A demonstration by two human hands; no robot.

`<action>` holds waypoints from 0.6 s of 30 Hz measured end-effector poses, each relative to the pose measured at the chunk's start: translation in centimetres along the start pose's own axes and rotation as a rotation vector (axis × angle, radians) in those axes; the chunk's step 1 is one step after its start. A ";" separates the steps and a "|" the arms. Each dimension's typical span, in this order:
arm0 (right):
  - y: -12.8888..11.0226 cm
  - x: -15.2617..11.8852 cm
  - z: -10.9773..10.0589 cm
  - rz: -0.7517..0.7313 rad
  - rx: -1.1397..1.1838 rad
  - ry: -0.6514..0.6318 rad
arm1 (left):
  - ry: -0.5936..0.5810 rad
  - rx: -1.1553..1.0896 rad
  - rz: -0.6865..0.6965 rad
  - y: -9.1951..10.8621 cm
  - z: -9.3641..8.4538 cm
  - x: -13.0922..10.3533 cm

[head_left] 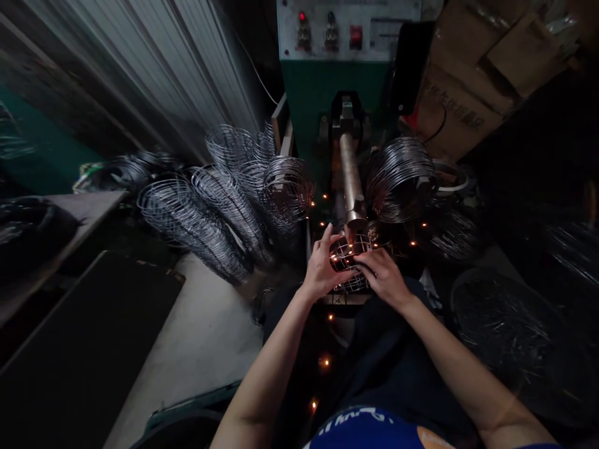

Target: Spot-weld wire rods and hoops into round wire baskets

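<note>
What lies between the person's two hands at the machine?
A small wire cage, gripped by the left hand and right hand under the metal rod; head view.

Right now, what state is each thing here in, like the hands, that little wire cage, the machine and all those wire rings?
left hand: gripping the wire cage's left side
right hand: gripping its right side
wire cage: held under the metal arm, sparks flying
metal arm: tip down on the cage
red lamp: lit
wire rings, left: stacked, leaning
wire rings, right: stacked on edge
</note>
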State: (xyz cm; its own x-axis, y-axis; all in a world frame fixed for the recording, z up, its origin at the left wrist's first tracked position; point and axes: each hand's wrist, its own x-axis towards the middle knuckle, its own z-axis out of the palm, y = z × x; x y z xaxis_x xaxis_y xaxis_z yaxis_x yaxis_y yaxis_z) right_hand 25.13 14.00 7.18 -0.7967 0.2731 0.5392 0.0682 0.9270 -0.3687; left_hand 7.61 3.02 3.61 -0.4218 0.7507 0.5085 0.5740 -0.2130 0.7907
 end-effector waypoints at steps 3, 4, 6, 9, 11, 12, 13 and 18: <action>0.5 0.6 0.4 0.089 -0.068 0.063 | -0.020 0.002 0.006 -0.5 -0.2 0.9; 0.8 0.9 0.5 0.109 -0.098 0.080 | -0.021 0.009 0.006 -0.7 -0.2 1.3; 1.3 1.4 0.8 0.134 -0.136 0.100 | -0.010 0.039 0.001 -1.0 -0.4 1.9; 1.9 1.8 1.0 0.176 -0.105 0.112 | -0.013 0.074 -0.017 -1.3 -0.6 2.3; 2.1 1.7 1.1 0.195 -0.085 0.126 | -0.030 0.069 -0.029 -1.5 -0.7 2.5; 2.1 1.7 1.1 0.200 -0.088 0.137 | -0.033 0.064 -0.033 -1.6 -0.7 2.7; 2.1 1.8 1.2 0.202 -0.092 0.145 | -0.034 0.060 -0.035 -1.7 -0.7 2.9; 1.8 3.0 0.5 0.217 -0.008 0.155 | -0.057 0.067 -0.026 -2.5 -0.9 4.9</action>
State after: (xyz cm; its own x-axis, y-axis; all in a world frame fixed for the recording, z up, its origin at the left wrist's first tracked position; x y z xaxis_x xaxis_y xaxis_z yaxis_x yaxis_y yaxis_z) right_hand 22.61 16.33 7.76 -0.6615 0.5012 0.5579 0.2329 0.8444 -0.4824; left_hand 3.50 6.65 4.44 -0.3974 0.7903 0.4664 0.6099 -0.1522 0.7777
